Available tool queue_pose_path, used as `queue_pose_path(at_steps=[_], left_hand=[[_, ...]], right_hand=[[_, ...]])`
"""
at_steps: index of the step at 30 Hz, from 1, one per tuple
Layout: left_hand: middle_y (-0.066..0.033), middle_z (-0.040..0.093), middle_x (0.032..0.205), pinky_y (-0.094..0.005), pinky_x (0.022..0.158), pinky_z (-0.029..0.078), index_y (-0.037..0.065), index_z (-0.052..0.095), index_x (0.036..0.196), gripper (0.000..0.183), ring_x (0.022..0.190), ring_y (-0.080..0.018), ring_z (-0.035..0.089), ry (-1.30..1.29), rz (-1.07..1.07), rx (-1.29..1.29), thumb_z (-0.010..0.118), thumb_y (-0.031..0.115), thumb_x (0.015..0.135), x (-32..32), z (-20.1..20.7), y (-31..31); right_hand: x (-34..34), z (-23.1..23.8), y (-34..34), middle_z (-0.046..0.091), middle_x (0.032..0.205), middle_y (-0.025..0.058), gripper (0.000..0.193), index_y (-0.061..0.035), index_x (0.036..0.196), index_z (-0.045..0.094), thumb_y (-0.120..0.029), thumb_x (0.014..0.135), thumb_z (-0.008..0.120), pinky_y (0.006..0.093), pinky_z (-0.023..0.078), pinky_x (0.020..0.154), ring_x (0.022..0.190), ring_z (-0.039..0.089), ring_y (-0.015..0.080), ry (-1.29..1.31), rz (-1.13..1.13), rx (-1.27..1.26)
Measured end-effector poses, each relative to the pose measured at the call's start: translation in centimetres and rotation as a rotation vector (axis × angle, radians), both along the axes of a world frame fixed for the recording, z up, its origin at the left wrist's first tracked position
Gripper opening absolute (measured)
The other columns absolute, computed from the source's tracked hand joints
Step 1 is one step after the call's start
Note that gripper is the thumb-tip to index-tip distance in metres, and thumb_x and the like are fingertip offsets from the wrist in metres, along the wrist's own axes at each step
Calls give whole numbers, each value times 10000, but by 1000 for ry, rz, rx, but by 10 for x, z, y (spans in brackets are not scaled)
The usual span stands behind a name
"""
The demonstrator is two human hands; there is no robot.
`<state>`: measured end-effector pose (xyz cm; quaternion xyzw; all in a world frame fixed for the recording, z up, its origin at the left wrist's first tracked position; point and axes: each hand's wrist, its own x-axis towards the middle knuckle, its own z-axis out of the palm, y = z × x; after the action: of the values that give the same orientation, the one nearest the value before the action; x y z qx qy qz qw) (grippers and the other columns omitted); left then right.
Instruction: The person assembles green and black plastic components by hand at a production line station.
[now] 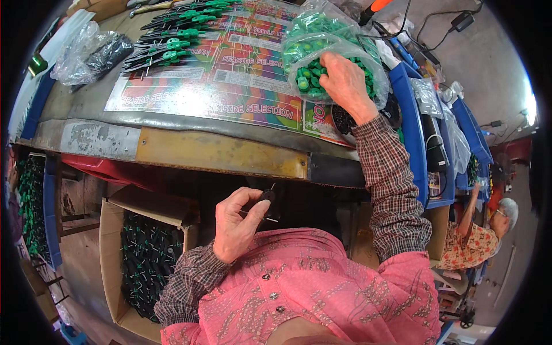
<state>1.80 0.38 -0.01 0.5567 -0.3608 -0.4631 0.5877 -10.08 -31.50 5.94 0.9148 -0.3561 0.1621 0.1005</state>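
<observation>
The left hand (234,221) is pinching a small black plastic part with thin metal pins (265,198) between thumb and fingertips, held near the chest at about 6 o'clock. It looks light and stiff, best gripped on its round black body, clear of the pins. The right hand (345,80) is reaching into a clear plastic bag of small green plastic caps (307,77) at 1 o'clock, fingers curled among them; whether it grips one, I cannot tell. The caps seem light, hard and slippery.
</observation>
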Motion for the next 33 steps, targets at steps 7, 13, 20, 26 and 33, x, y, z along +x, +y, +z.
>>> queue_pose_path(at_steps=[7,13,20,26,33], left_hand=[[53,549,722,-183,546,351,-22,639,940,84,635,-7,445,10,-3,48,614,42,892,-2,-1,4],[60,560,701,-168,498,326,-7,655,963,123,572,7,418,101,-38,30,641,99,903,-2,12,4],[42,572,705,-160,492,319,-8,654,984,117,557,6,409,219,-63,29,624,86,920,-11,9,8],[35,572,714,-159,492,315,-13,653,989,116,562,4,408,249,-103,30,617,75,921,-17,15,11],[39,572,732,-163,507,315,-10,659,992,122,581,1,415,215,-144,23,625,70,907,-18,15,13]], right_hand=[[-17,13,24,663,853,134,253,23,993,627,-140,799,641,349,503,669,733,643,273,-353,263,339],[-28,35,108,651,772,14,156,1,1023,668,-103,917,620,184,456,537,629,608,49,-680,221,920],[-49,6,176,600,1039,85,141,13,1030,675,-53,923,610,192,508,601,744,636,101,-822,339,1164],[-56,-1,199,621,981,83,167,51,1079,628,-33,944,575,210,524,612,754,644,110,-937,316,1347],[-60,-9,205,650,900,74,166,39,1080,613,-63,957,569,223,530,605,732,648,114,-921,292,1435]])
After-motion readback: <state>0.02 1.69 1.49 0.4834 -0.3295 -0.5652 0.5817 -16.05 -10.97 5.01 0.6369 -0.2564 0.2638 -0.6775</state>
